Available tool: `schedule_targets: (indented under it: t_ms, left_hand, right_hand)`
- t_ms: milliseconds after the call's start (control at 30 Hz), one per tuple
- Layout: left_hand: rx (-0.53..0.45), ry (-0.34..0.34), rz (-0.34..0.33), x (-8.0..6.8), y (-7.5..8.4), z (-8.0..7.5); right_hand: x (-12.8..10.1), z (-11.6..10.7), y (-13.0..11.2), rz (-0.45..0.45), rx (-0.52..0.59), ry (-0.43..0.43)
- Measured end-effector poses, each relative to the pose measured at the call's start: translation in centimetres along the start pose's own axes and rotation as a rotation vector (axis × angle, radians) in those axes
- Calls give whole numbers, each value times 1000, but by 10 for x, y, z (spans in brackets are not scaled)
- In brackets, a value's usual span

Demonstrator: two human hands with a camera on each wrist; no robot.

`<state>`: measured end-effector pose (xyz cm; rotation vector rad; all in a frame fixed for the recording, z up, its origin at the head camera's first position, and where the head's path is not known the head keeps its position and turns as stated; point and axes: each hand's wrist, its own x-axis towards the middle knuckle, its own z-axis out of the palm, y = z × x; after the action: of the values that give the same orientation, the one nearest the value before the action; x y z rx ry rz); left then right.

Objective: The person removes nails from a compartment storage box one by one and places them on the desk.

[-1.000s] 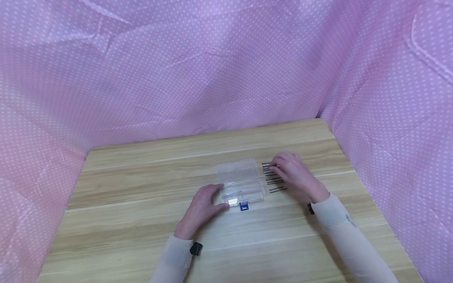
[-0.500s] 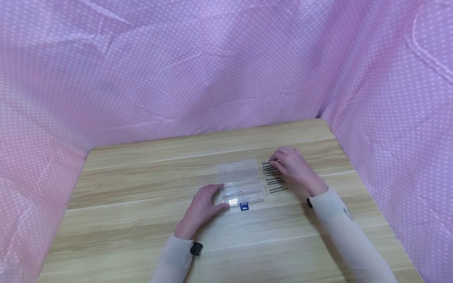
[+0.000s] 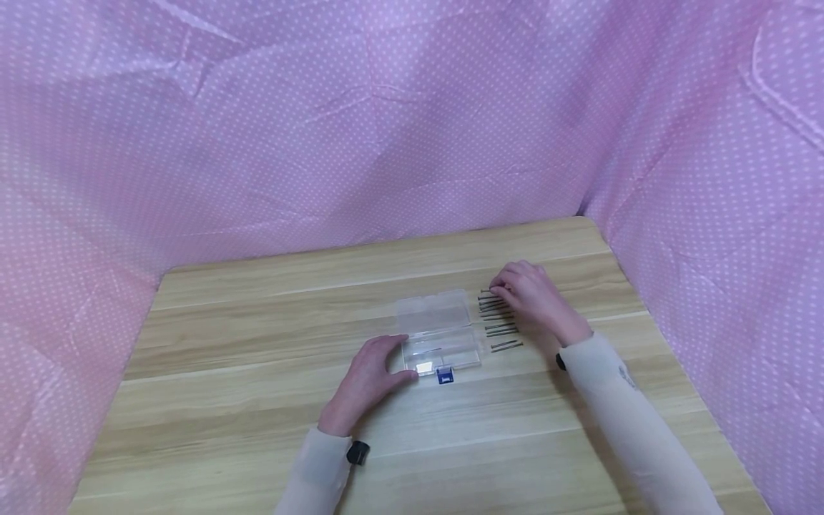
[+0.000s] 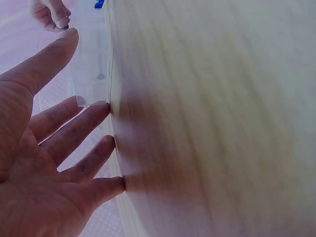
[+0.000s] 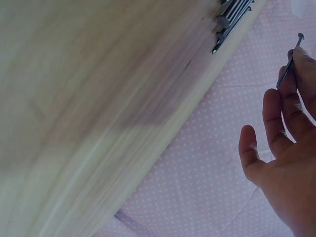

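Note:
My right hand [image 3: 531, 297] pinches a nail [image 5: 283, 77] between thumb and fingertips, just above the far end of a row of nails [image 3: 501, 331]. The nail's flat head sticks out past the thumb in the right wrist view. Left of the row lies a clear plastic box [image 3: 460, 342] with its lid [image 3: 431, 313] laid back and a blue latch [image 3: 445, 375] in front. A thin nail [image 3: 426, 351] lies inside it. My left hand [image 3: 363, 379] has its fingers spread at the box's left end, thumb by the front corner, forefinger by the rear one; fingertips touch the table.
The wood-grain table [image 3: 244, 400] ends at a back edge and a slanting right edge. Pink dotted cloth [image 3: 360, 129] hangs behind it and along the sides. Black straps with small devices [image 3: 357, 453] sit at the wrists.
My right hand has moved away from me along the nail row and up a little, with a nail between its fingertips. The left hand and the box have stayed in place.

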<state>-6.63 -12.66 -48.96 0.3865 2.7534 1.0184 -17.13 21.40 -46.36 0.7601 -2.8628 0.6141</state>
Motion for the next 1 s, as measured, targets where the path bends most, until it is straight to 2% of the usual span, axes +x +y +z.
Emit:
schedule_targets:
  t_ms: [533,1000]
  left_hand:
    - [-9,-4,-22,-2,3,0]
    - [-2,-1,-17,-1,3,1]
  right_hand:
    - [10,5,9,52,-17,-85]
    - [19,13,18,87,0,-146]
